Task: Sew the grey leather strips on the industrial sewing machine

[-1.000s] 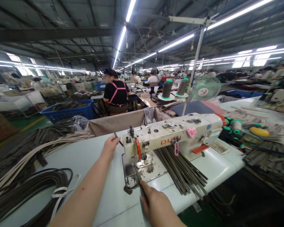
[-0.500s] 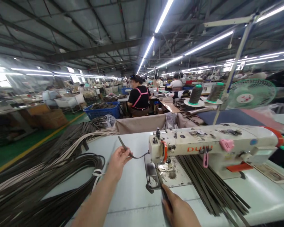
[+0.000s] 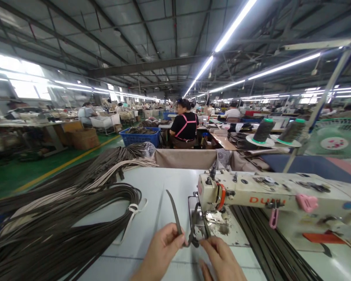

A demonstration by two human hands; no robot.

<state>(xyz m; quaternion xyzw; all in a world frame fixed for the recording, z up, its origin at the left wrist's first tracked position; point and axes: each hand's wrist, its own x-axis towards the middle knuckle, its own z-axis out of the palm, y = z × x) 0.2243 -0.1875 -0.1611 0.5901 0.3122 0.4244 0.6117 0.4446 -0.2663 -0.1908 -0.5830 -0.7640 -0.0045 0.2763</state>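
Observation:
My left hand (image 3: 171, 244) pinches a dark fabric strip (image 3: 174, 212) whose free end points up and away from me. From that grip the strip curves toward the front of the sewing machine (image 3: 240, 193). Close beside it, my right hand (image 3: 218, 255) has its fingers closed on a dark strip (image 3: 205, 226) just in front of the needle plate (image 3: 222, 230). Whether both hands hold one and the same strip, I cannot tell. More dark strips (image 3: 260, 234) lie under the machine arm, to the right of my right hand.
Bundled dark strips (image 3: 105, 218), tied with a white band (image 3: 133, 208), cover the table's left side. Thread cones (image 3: 264, 130) and a green fan (image 3: 335, 142) stand behind the machine. A person in black (image 3: 185, 125) sits ahead, beside a blue basket (image 3: 140, 138).
My left hand has come down and right, toward my right hand, with the strip still pinched. The strip now loops before the needle area. The view has turned left.

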